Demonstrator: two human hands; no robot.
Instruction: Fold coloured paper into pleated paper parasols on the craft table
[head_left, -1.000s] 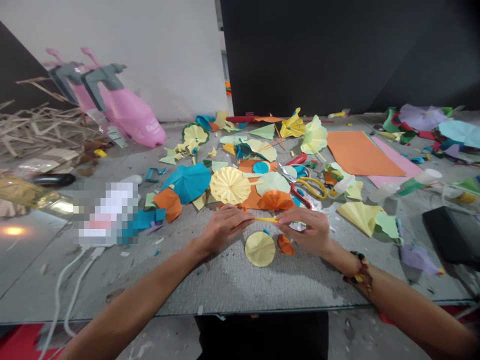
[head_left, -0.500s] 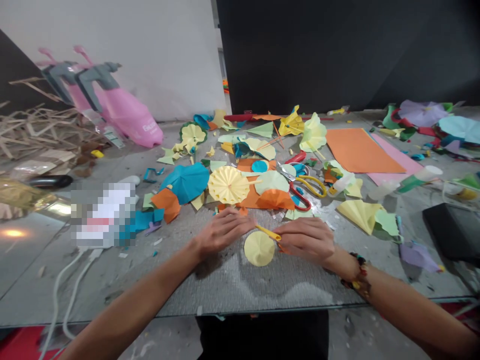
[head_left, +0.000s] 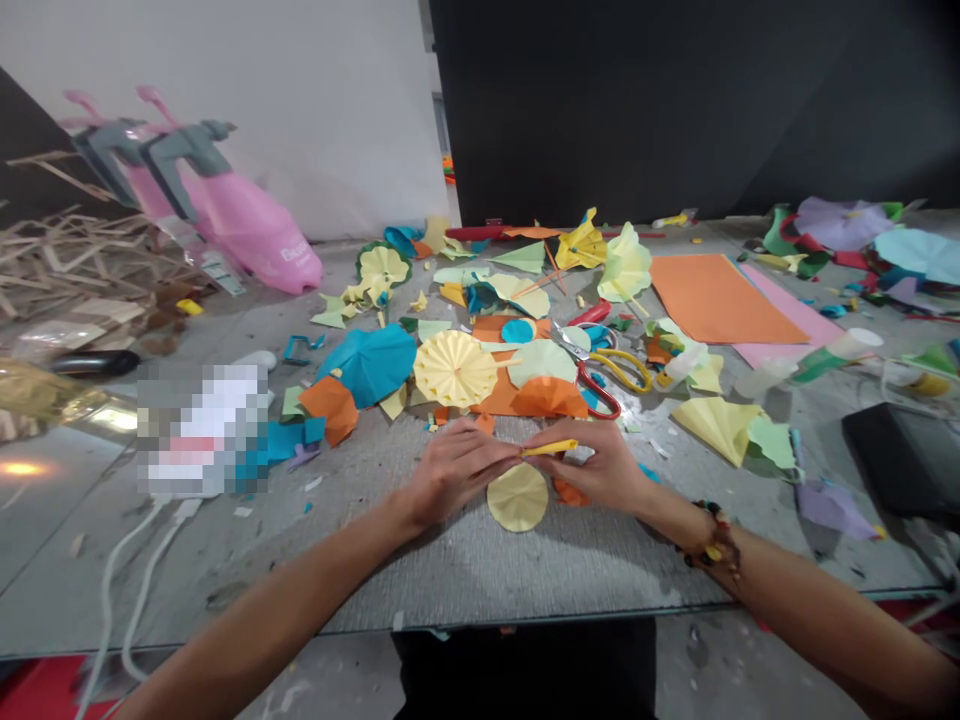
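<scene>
Both my hands meet over the near middle of the grey table (head_left: 465, 570). A thin yellow rolled paper stick (head_left: 551, 448) runs between them. My right hand (head_left: 592, 466) pinches it, and the fingertips of my left hand (head_left: 454, 470) close on its left end. Just below the stick lies a pale yellow pleated paper circle (head_left: 517, 497). An orange paper scrap (head_left: 571, 491) lies under my right hand.
Behind my hands lie folded paper umbrellas in yellow (head_left: 456, 368), teal (head_left: 369, 362) and orange (head_left: 551, 398), and red-and-yellow scissors (head_left: 604, 372). Orange (head_left: 716, 300) and pink sheets are at the right, a black box (head_left: 904, 460) far right, pink glue guns (head_left: 225, 215) far left, white cables (head_left: 131, 590) near left.
Both hands rose from the table and came together. The yellow stick, tilted down toward the pleated circle half a second ago, is now held nearly level above it.
</scene>
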